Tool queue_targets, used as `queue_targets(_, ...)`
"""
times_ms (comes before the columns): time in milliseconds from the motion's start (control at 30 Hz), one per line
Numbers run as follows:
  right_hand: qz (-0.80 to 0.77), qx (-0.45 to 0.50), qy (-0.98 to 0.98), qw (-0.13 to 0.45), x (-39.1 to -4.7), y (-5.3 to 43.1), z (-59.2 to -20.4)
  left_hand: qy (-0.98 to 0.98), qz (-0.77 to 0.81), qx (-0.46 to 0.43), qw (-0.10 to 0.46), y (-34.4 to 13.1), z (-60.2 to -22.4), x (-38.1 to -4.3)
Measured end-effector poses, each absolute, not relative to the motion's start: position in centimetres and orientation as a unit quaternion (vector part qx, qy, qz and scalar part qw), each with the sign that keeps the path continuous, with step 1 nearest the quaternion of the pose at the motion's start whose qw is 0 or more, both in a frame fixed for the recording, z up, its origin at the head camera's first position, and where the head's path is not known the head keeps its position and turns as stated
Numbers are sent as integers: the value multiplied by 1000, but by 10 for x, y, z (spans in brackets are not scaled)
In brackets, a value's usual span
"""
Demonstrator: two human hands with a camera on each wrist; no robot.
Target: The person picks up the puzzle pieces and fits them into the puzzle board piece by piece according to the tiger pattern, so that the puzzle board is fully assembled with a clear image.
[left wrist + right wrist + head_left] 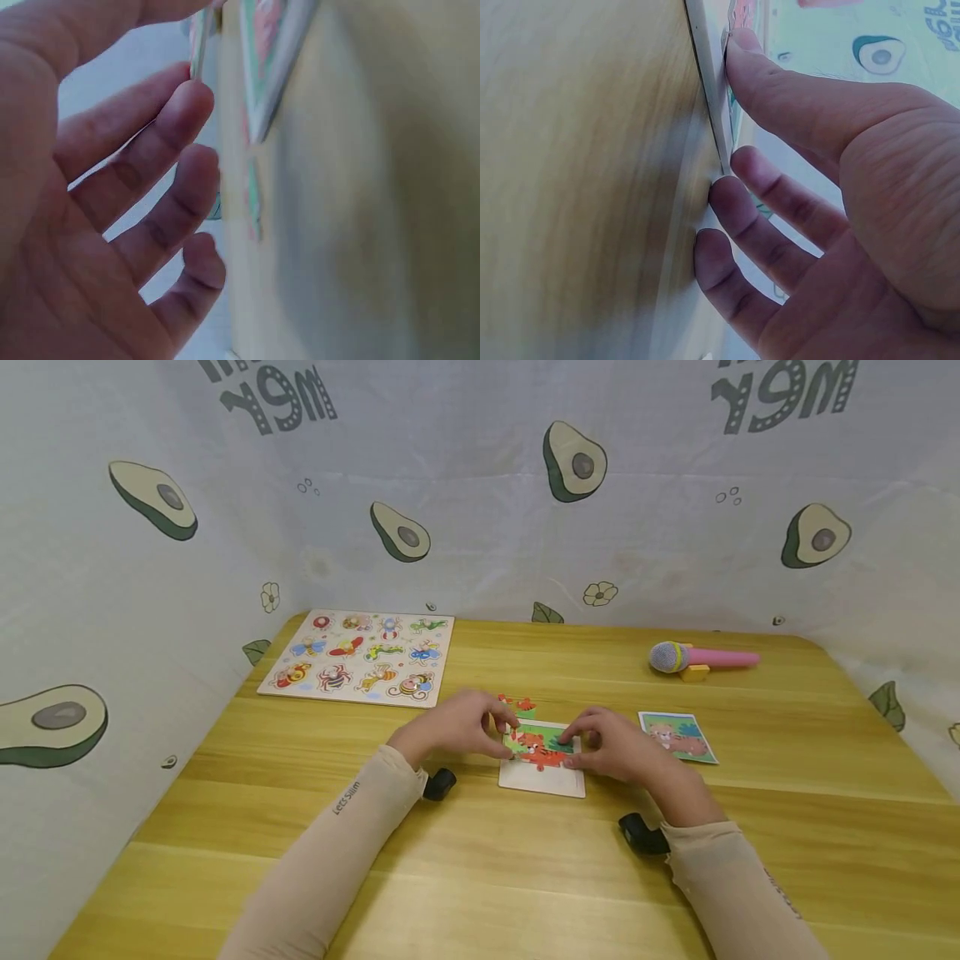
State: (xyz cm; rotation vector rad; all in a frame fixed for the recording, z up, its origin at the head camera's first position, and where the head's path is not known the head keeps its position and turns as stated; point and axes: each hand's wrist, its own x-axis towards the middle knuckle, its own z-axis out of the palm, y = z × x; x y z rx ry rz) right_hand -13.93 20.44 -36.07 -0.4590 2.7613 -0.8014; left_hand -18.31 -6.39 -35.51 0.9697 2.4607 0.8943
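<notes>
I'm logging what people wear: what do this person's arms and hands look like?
The left hand and right hand are bare. The left sleeve and right sleeve are beige with dark lettering, ending near the wrists. A small black device shows near each wrist.

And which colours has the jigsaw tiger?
The jigsaw tiger is orange-red with dark stripes, clearest in the head view.

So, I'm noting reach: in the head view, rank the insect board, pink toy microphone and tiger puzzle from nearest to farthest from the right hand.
1. Tiger puzzle, touched by the right hand.
2. Pink toy microphone, at the back right.
3. Insect board, at the back left.
</notes>
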Motion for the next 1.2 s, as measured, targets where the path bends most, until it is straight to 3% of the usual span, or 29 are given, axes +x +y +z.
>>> queue_targets(433,-273,-158,942,113,-139,211,-361,856,280,378,212,-51,-358,-170)
queue_targets(1200,-274,-155,942,118,-139,206,-360,851,291,384,210,-58,-360,-170)
